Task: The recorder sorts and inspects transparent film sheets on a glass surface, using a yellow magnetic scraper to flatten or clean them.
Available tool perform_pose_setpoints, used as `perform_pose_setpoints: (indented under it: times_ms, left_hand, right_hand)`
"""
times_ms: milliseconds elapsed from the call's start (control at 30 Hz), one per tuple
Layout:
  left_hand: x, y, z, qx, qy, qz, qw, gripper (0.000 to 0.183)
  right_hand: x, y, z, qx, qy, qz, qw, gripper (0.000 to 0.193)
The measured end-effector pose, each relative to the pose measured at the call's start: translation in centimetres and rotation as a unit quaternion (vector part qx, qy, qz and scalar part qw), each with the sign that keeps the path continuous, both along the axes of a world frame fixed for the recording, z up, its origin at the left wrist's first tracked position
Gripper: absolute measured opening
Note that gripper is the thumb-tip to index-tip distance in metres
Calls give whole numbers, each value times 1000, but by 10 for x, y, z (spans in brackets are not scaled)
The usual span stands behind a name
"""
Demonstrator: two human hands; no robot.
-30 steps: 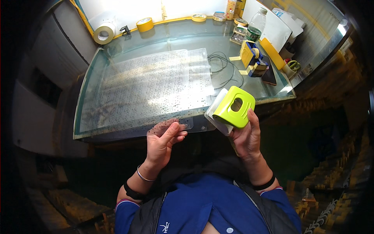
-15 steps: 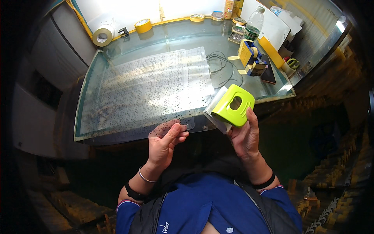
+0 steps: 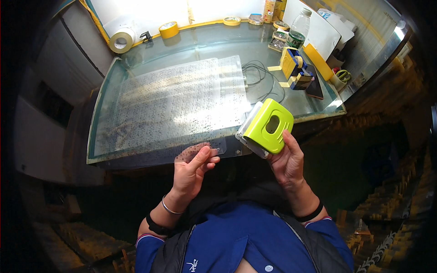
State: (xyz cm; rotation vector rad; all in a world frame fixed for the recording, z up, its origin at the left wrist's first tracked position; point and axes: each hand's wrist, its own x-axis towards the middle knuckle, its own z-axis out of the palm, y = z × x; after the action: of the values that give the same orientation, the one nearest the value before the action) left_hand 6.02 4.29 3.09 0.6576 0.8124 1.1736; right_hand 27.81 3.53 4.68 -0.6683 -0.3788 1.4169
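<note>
Near the table's front edge my left hand (image 3: 193,166) pinches the lower right corner of a clear plastic film (image 3: 182,109) covered with small dark marks. Thumb on top, fingers partly seen through it. The film lies over the glass tabletop and hangs a little past its front edge. To the right, my right hand (image 3: 287,161) is closed round a lime-green hole punch (image 3: 277,127), held tilted in the air over the table's edge. Its grey-white base faces left, and an oval opening shows in its green handle. The punch stands apart from the film's corner.
Tape rolls (image 3: 169,30) line the back edge, with a white roll (image 3: 121,42) at the left. A blue tape dispenser (image 3: 301,81), a bottle (image 3: 299,29), a dark phone (image 3: 315,84) and a pot with scissors (image 3: 341,77) stand at right. Black cable (image 3: 257,68) lies beside the film.
The hole punch has come slightly left and down in my right hand, and its tilt has changed a little. My left hand keeps its pinch on the film almost unmoved.
</note>
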Motion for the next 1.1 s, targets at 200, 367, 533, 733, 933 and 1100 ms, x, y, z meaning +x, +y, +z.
perform_pose_setpoints:
  times_ms: [200,367,533,733,933,1100]
  left_hand:
    - [-6,-4,1,-8,-11,7,1000,18]
    - [-10,-5,0,-19,-14,9,1000,18]
    - [-16,-8,-3,-5,9,-9,1000,17]
    - [-24,-18,-6,25,55,-17,998,16]
    - [-31,-33,-13,54,107,-34,992,15]
    - [-32,-35,-13,52,95,-38,993,14]
  right_hand:
    - [7,3,-10,43,-110,35,992,32]
    - [-1,3,7,45,-36,55,997,43]
    - [4,19,14,32,-49,65,996,49]
    - [5,30,15,39,-63,69,995,50]
    - [1,40,11,32,-60,34,997,51]
    - [-1,43,6,34,-32,37,998,53]
